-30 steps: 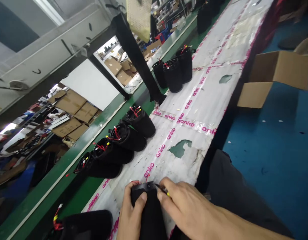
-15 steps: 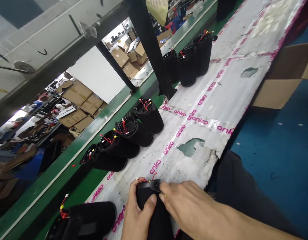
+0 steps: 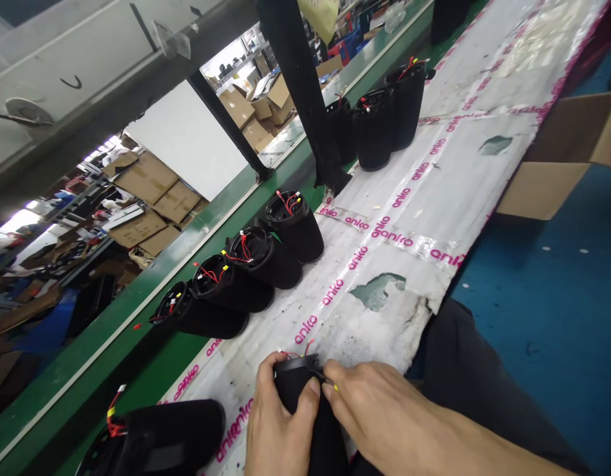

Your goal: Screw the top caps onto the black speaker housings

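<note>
Black cylinder (image 3: 305,403) gripped by left hand (image 3: 276,430); right hand (image 3: 379,416) pinches its wire (image 3: 328,380); four cylinders (image 3: 246,271) lie just beyond.

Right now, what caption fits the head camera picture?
Two hands, left and right, hold a black cylinder with wires.

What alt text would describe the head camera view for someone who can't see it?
A person's left hand grips a black fabric-covered cylinder while the right hand pinches a thin wire at its rim, over a white taped workbench. Four similar black cylinders with red wires lie in a row beside a green conveyor belt.
</note>
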The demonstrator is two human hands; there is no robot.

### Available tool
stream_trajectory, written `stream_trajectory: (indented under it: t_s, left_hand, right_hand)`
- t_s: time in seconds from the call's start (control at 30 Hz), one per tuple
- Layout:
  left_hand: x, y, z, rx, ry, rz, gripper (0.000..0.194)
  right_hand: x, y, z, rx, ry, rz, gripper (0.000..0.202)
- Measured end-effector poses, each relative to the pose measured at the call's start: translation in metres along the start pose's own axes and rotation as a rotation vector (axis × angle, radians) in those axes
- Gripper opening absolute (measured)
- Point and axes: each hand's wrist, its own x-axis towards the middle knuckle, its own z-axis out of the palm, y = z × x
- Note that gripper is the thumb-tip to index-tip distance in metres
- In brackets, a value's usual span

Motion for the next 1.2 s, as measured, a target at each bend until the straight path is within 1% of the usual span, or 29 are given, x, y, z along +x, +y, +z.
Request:
stream_trajectory:
  t_s: [0.13, 0.2, 0.27, 0.3, 0.37, 0.4, 0.47, 0.57, 0.63, 0.73, 0.83, 0.93, 1.0, 1.1, 1.2]
  left_hand:
    - [-0.004, 0.003, 0.000, 0.028, -0.008, 0.025, 0.049]
    - [-0.003, 0.003, 0.000, -0.004, -0.015, 0.003, 0.051]
    - [-0.001, 0.000, 0.000, -0.111, -0.029, -0.051, 0.056]
    - [0.000, -0.001, 0.000, -0.184, -0.032, -0.068, 0.058]
    - [0.003, -0.005, -0.003, -0.341, 0.005, -0.069, 0.060]
    - [0.003, -0.006, -0.005, -0.415, 0.043, -0.065, 0.063]
    - [0.004, -0.006, -0.013, -0.562, 0.114, -0.043, 0.078]
    - [0.003, -0.002, -0.026, -0.726, 0.191, 0.052, 0.106]
    - [0.002, -0.001, -0.032, -0.755, 0.226, 0.119, 0.112]
    - [-0.001, -0.002, -0.037, -0.756, 0.255, 0.163, 0.109]
    - [-0.007, -0.007, -0.038, -0.730, 0.274, 0.181, 0.102]
    - [-0.012, -0.010, -0.037, -0.707, 0.282, 0.171, 0.099]
    - [-0.014, -0.010, -0.036, -0.692, 0.314, 0.152, 0.096]
    - [-0.015, -0.010, -0.034, -0.684, 0.370, 0.146, 0.090]
    - [-0.014, -0.012, -0.032, -0.670, 0.379, 0.180, 0.088]
  right_hand:
    - [-0.002, 0.000, -0.007, -0.070, -0.016, -0.021, 0.023]
    - [-0.001, 0.001, -0.010, -0.007, -0.036, -0.007, 0.021]
    - [0.000, 0.001, -0.010, 0.123, -0.064, 0.078, 0.022]
    - [0.002, 0.001, -0.010, 0.190, -0.064, 0.150, 0.025]
    - [0.006, -0.001, -0.011, 0.273, -0.027, 0.259, 0.028]
    - [0.008, -0.003, -0.012, 0.278, -0.004, 0.259, 0.026]
    - [0.015, -0.008, -0.016, 0.227, 0.043, 0.191, 0.020]
    - [0.026, -0.017, -0.023, 0.079, 0.126, -0.005, 0.008]
    - [0.033, -0.022, -0.025, -0.027, 0.205, -0.110, 0.008]
    - [0.040, -0.027, -0.023, -0.185, 0.276, -0.182, 0.016]
    - [0.042, -0.028, -0.021, -0.278, 0.298, -0.242, 0.021]
    - [0.040, -0.028, -0.021, -0.293, 0.339, -0.307, 0.026]
    - [0.040, -0.027, -0.023, -0.297, 0.361, -0.335, 0.026]
    - [0.039, -0.025, -0.024, -0.309, 0.360, -0.359, 0.026]
    - [0.038, -0.023, -0.024, -0.324, 0.356, -0.379, 0.026]
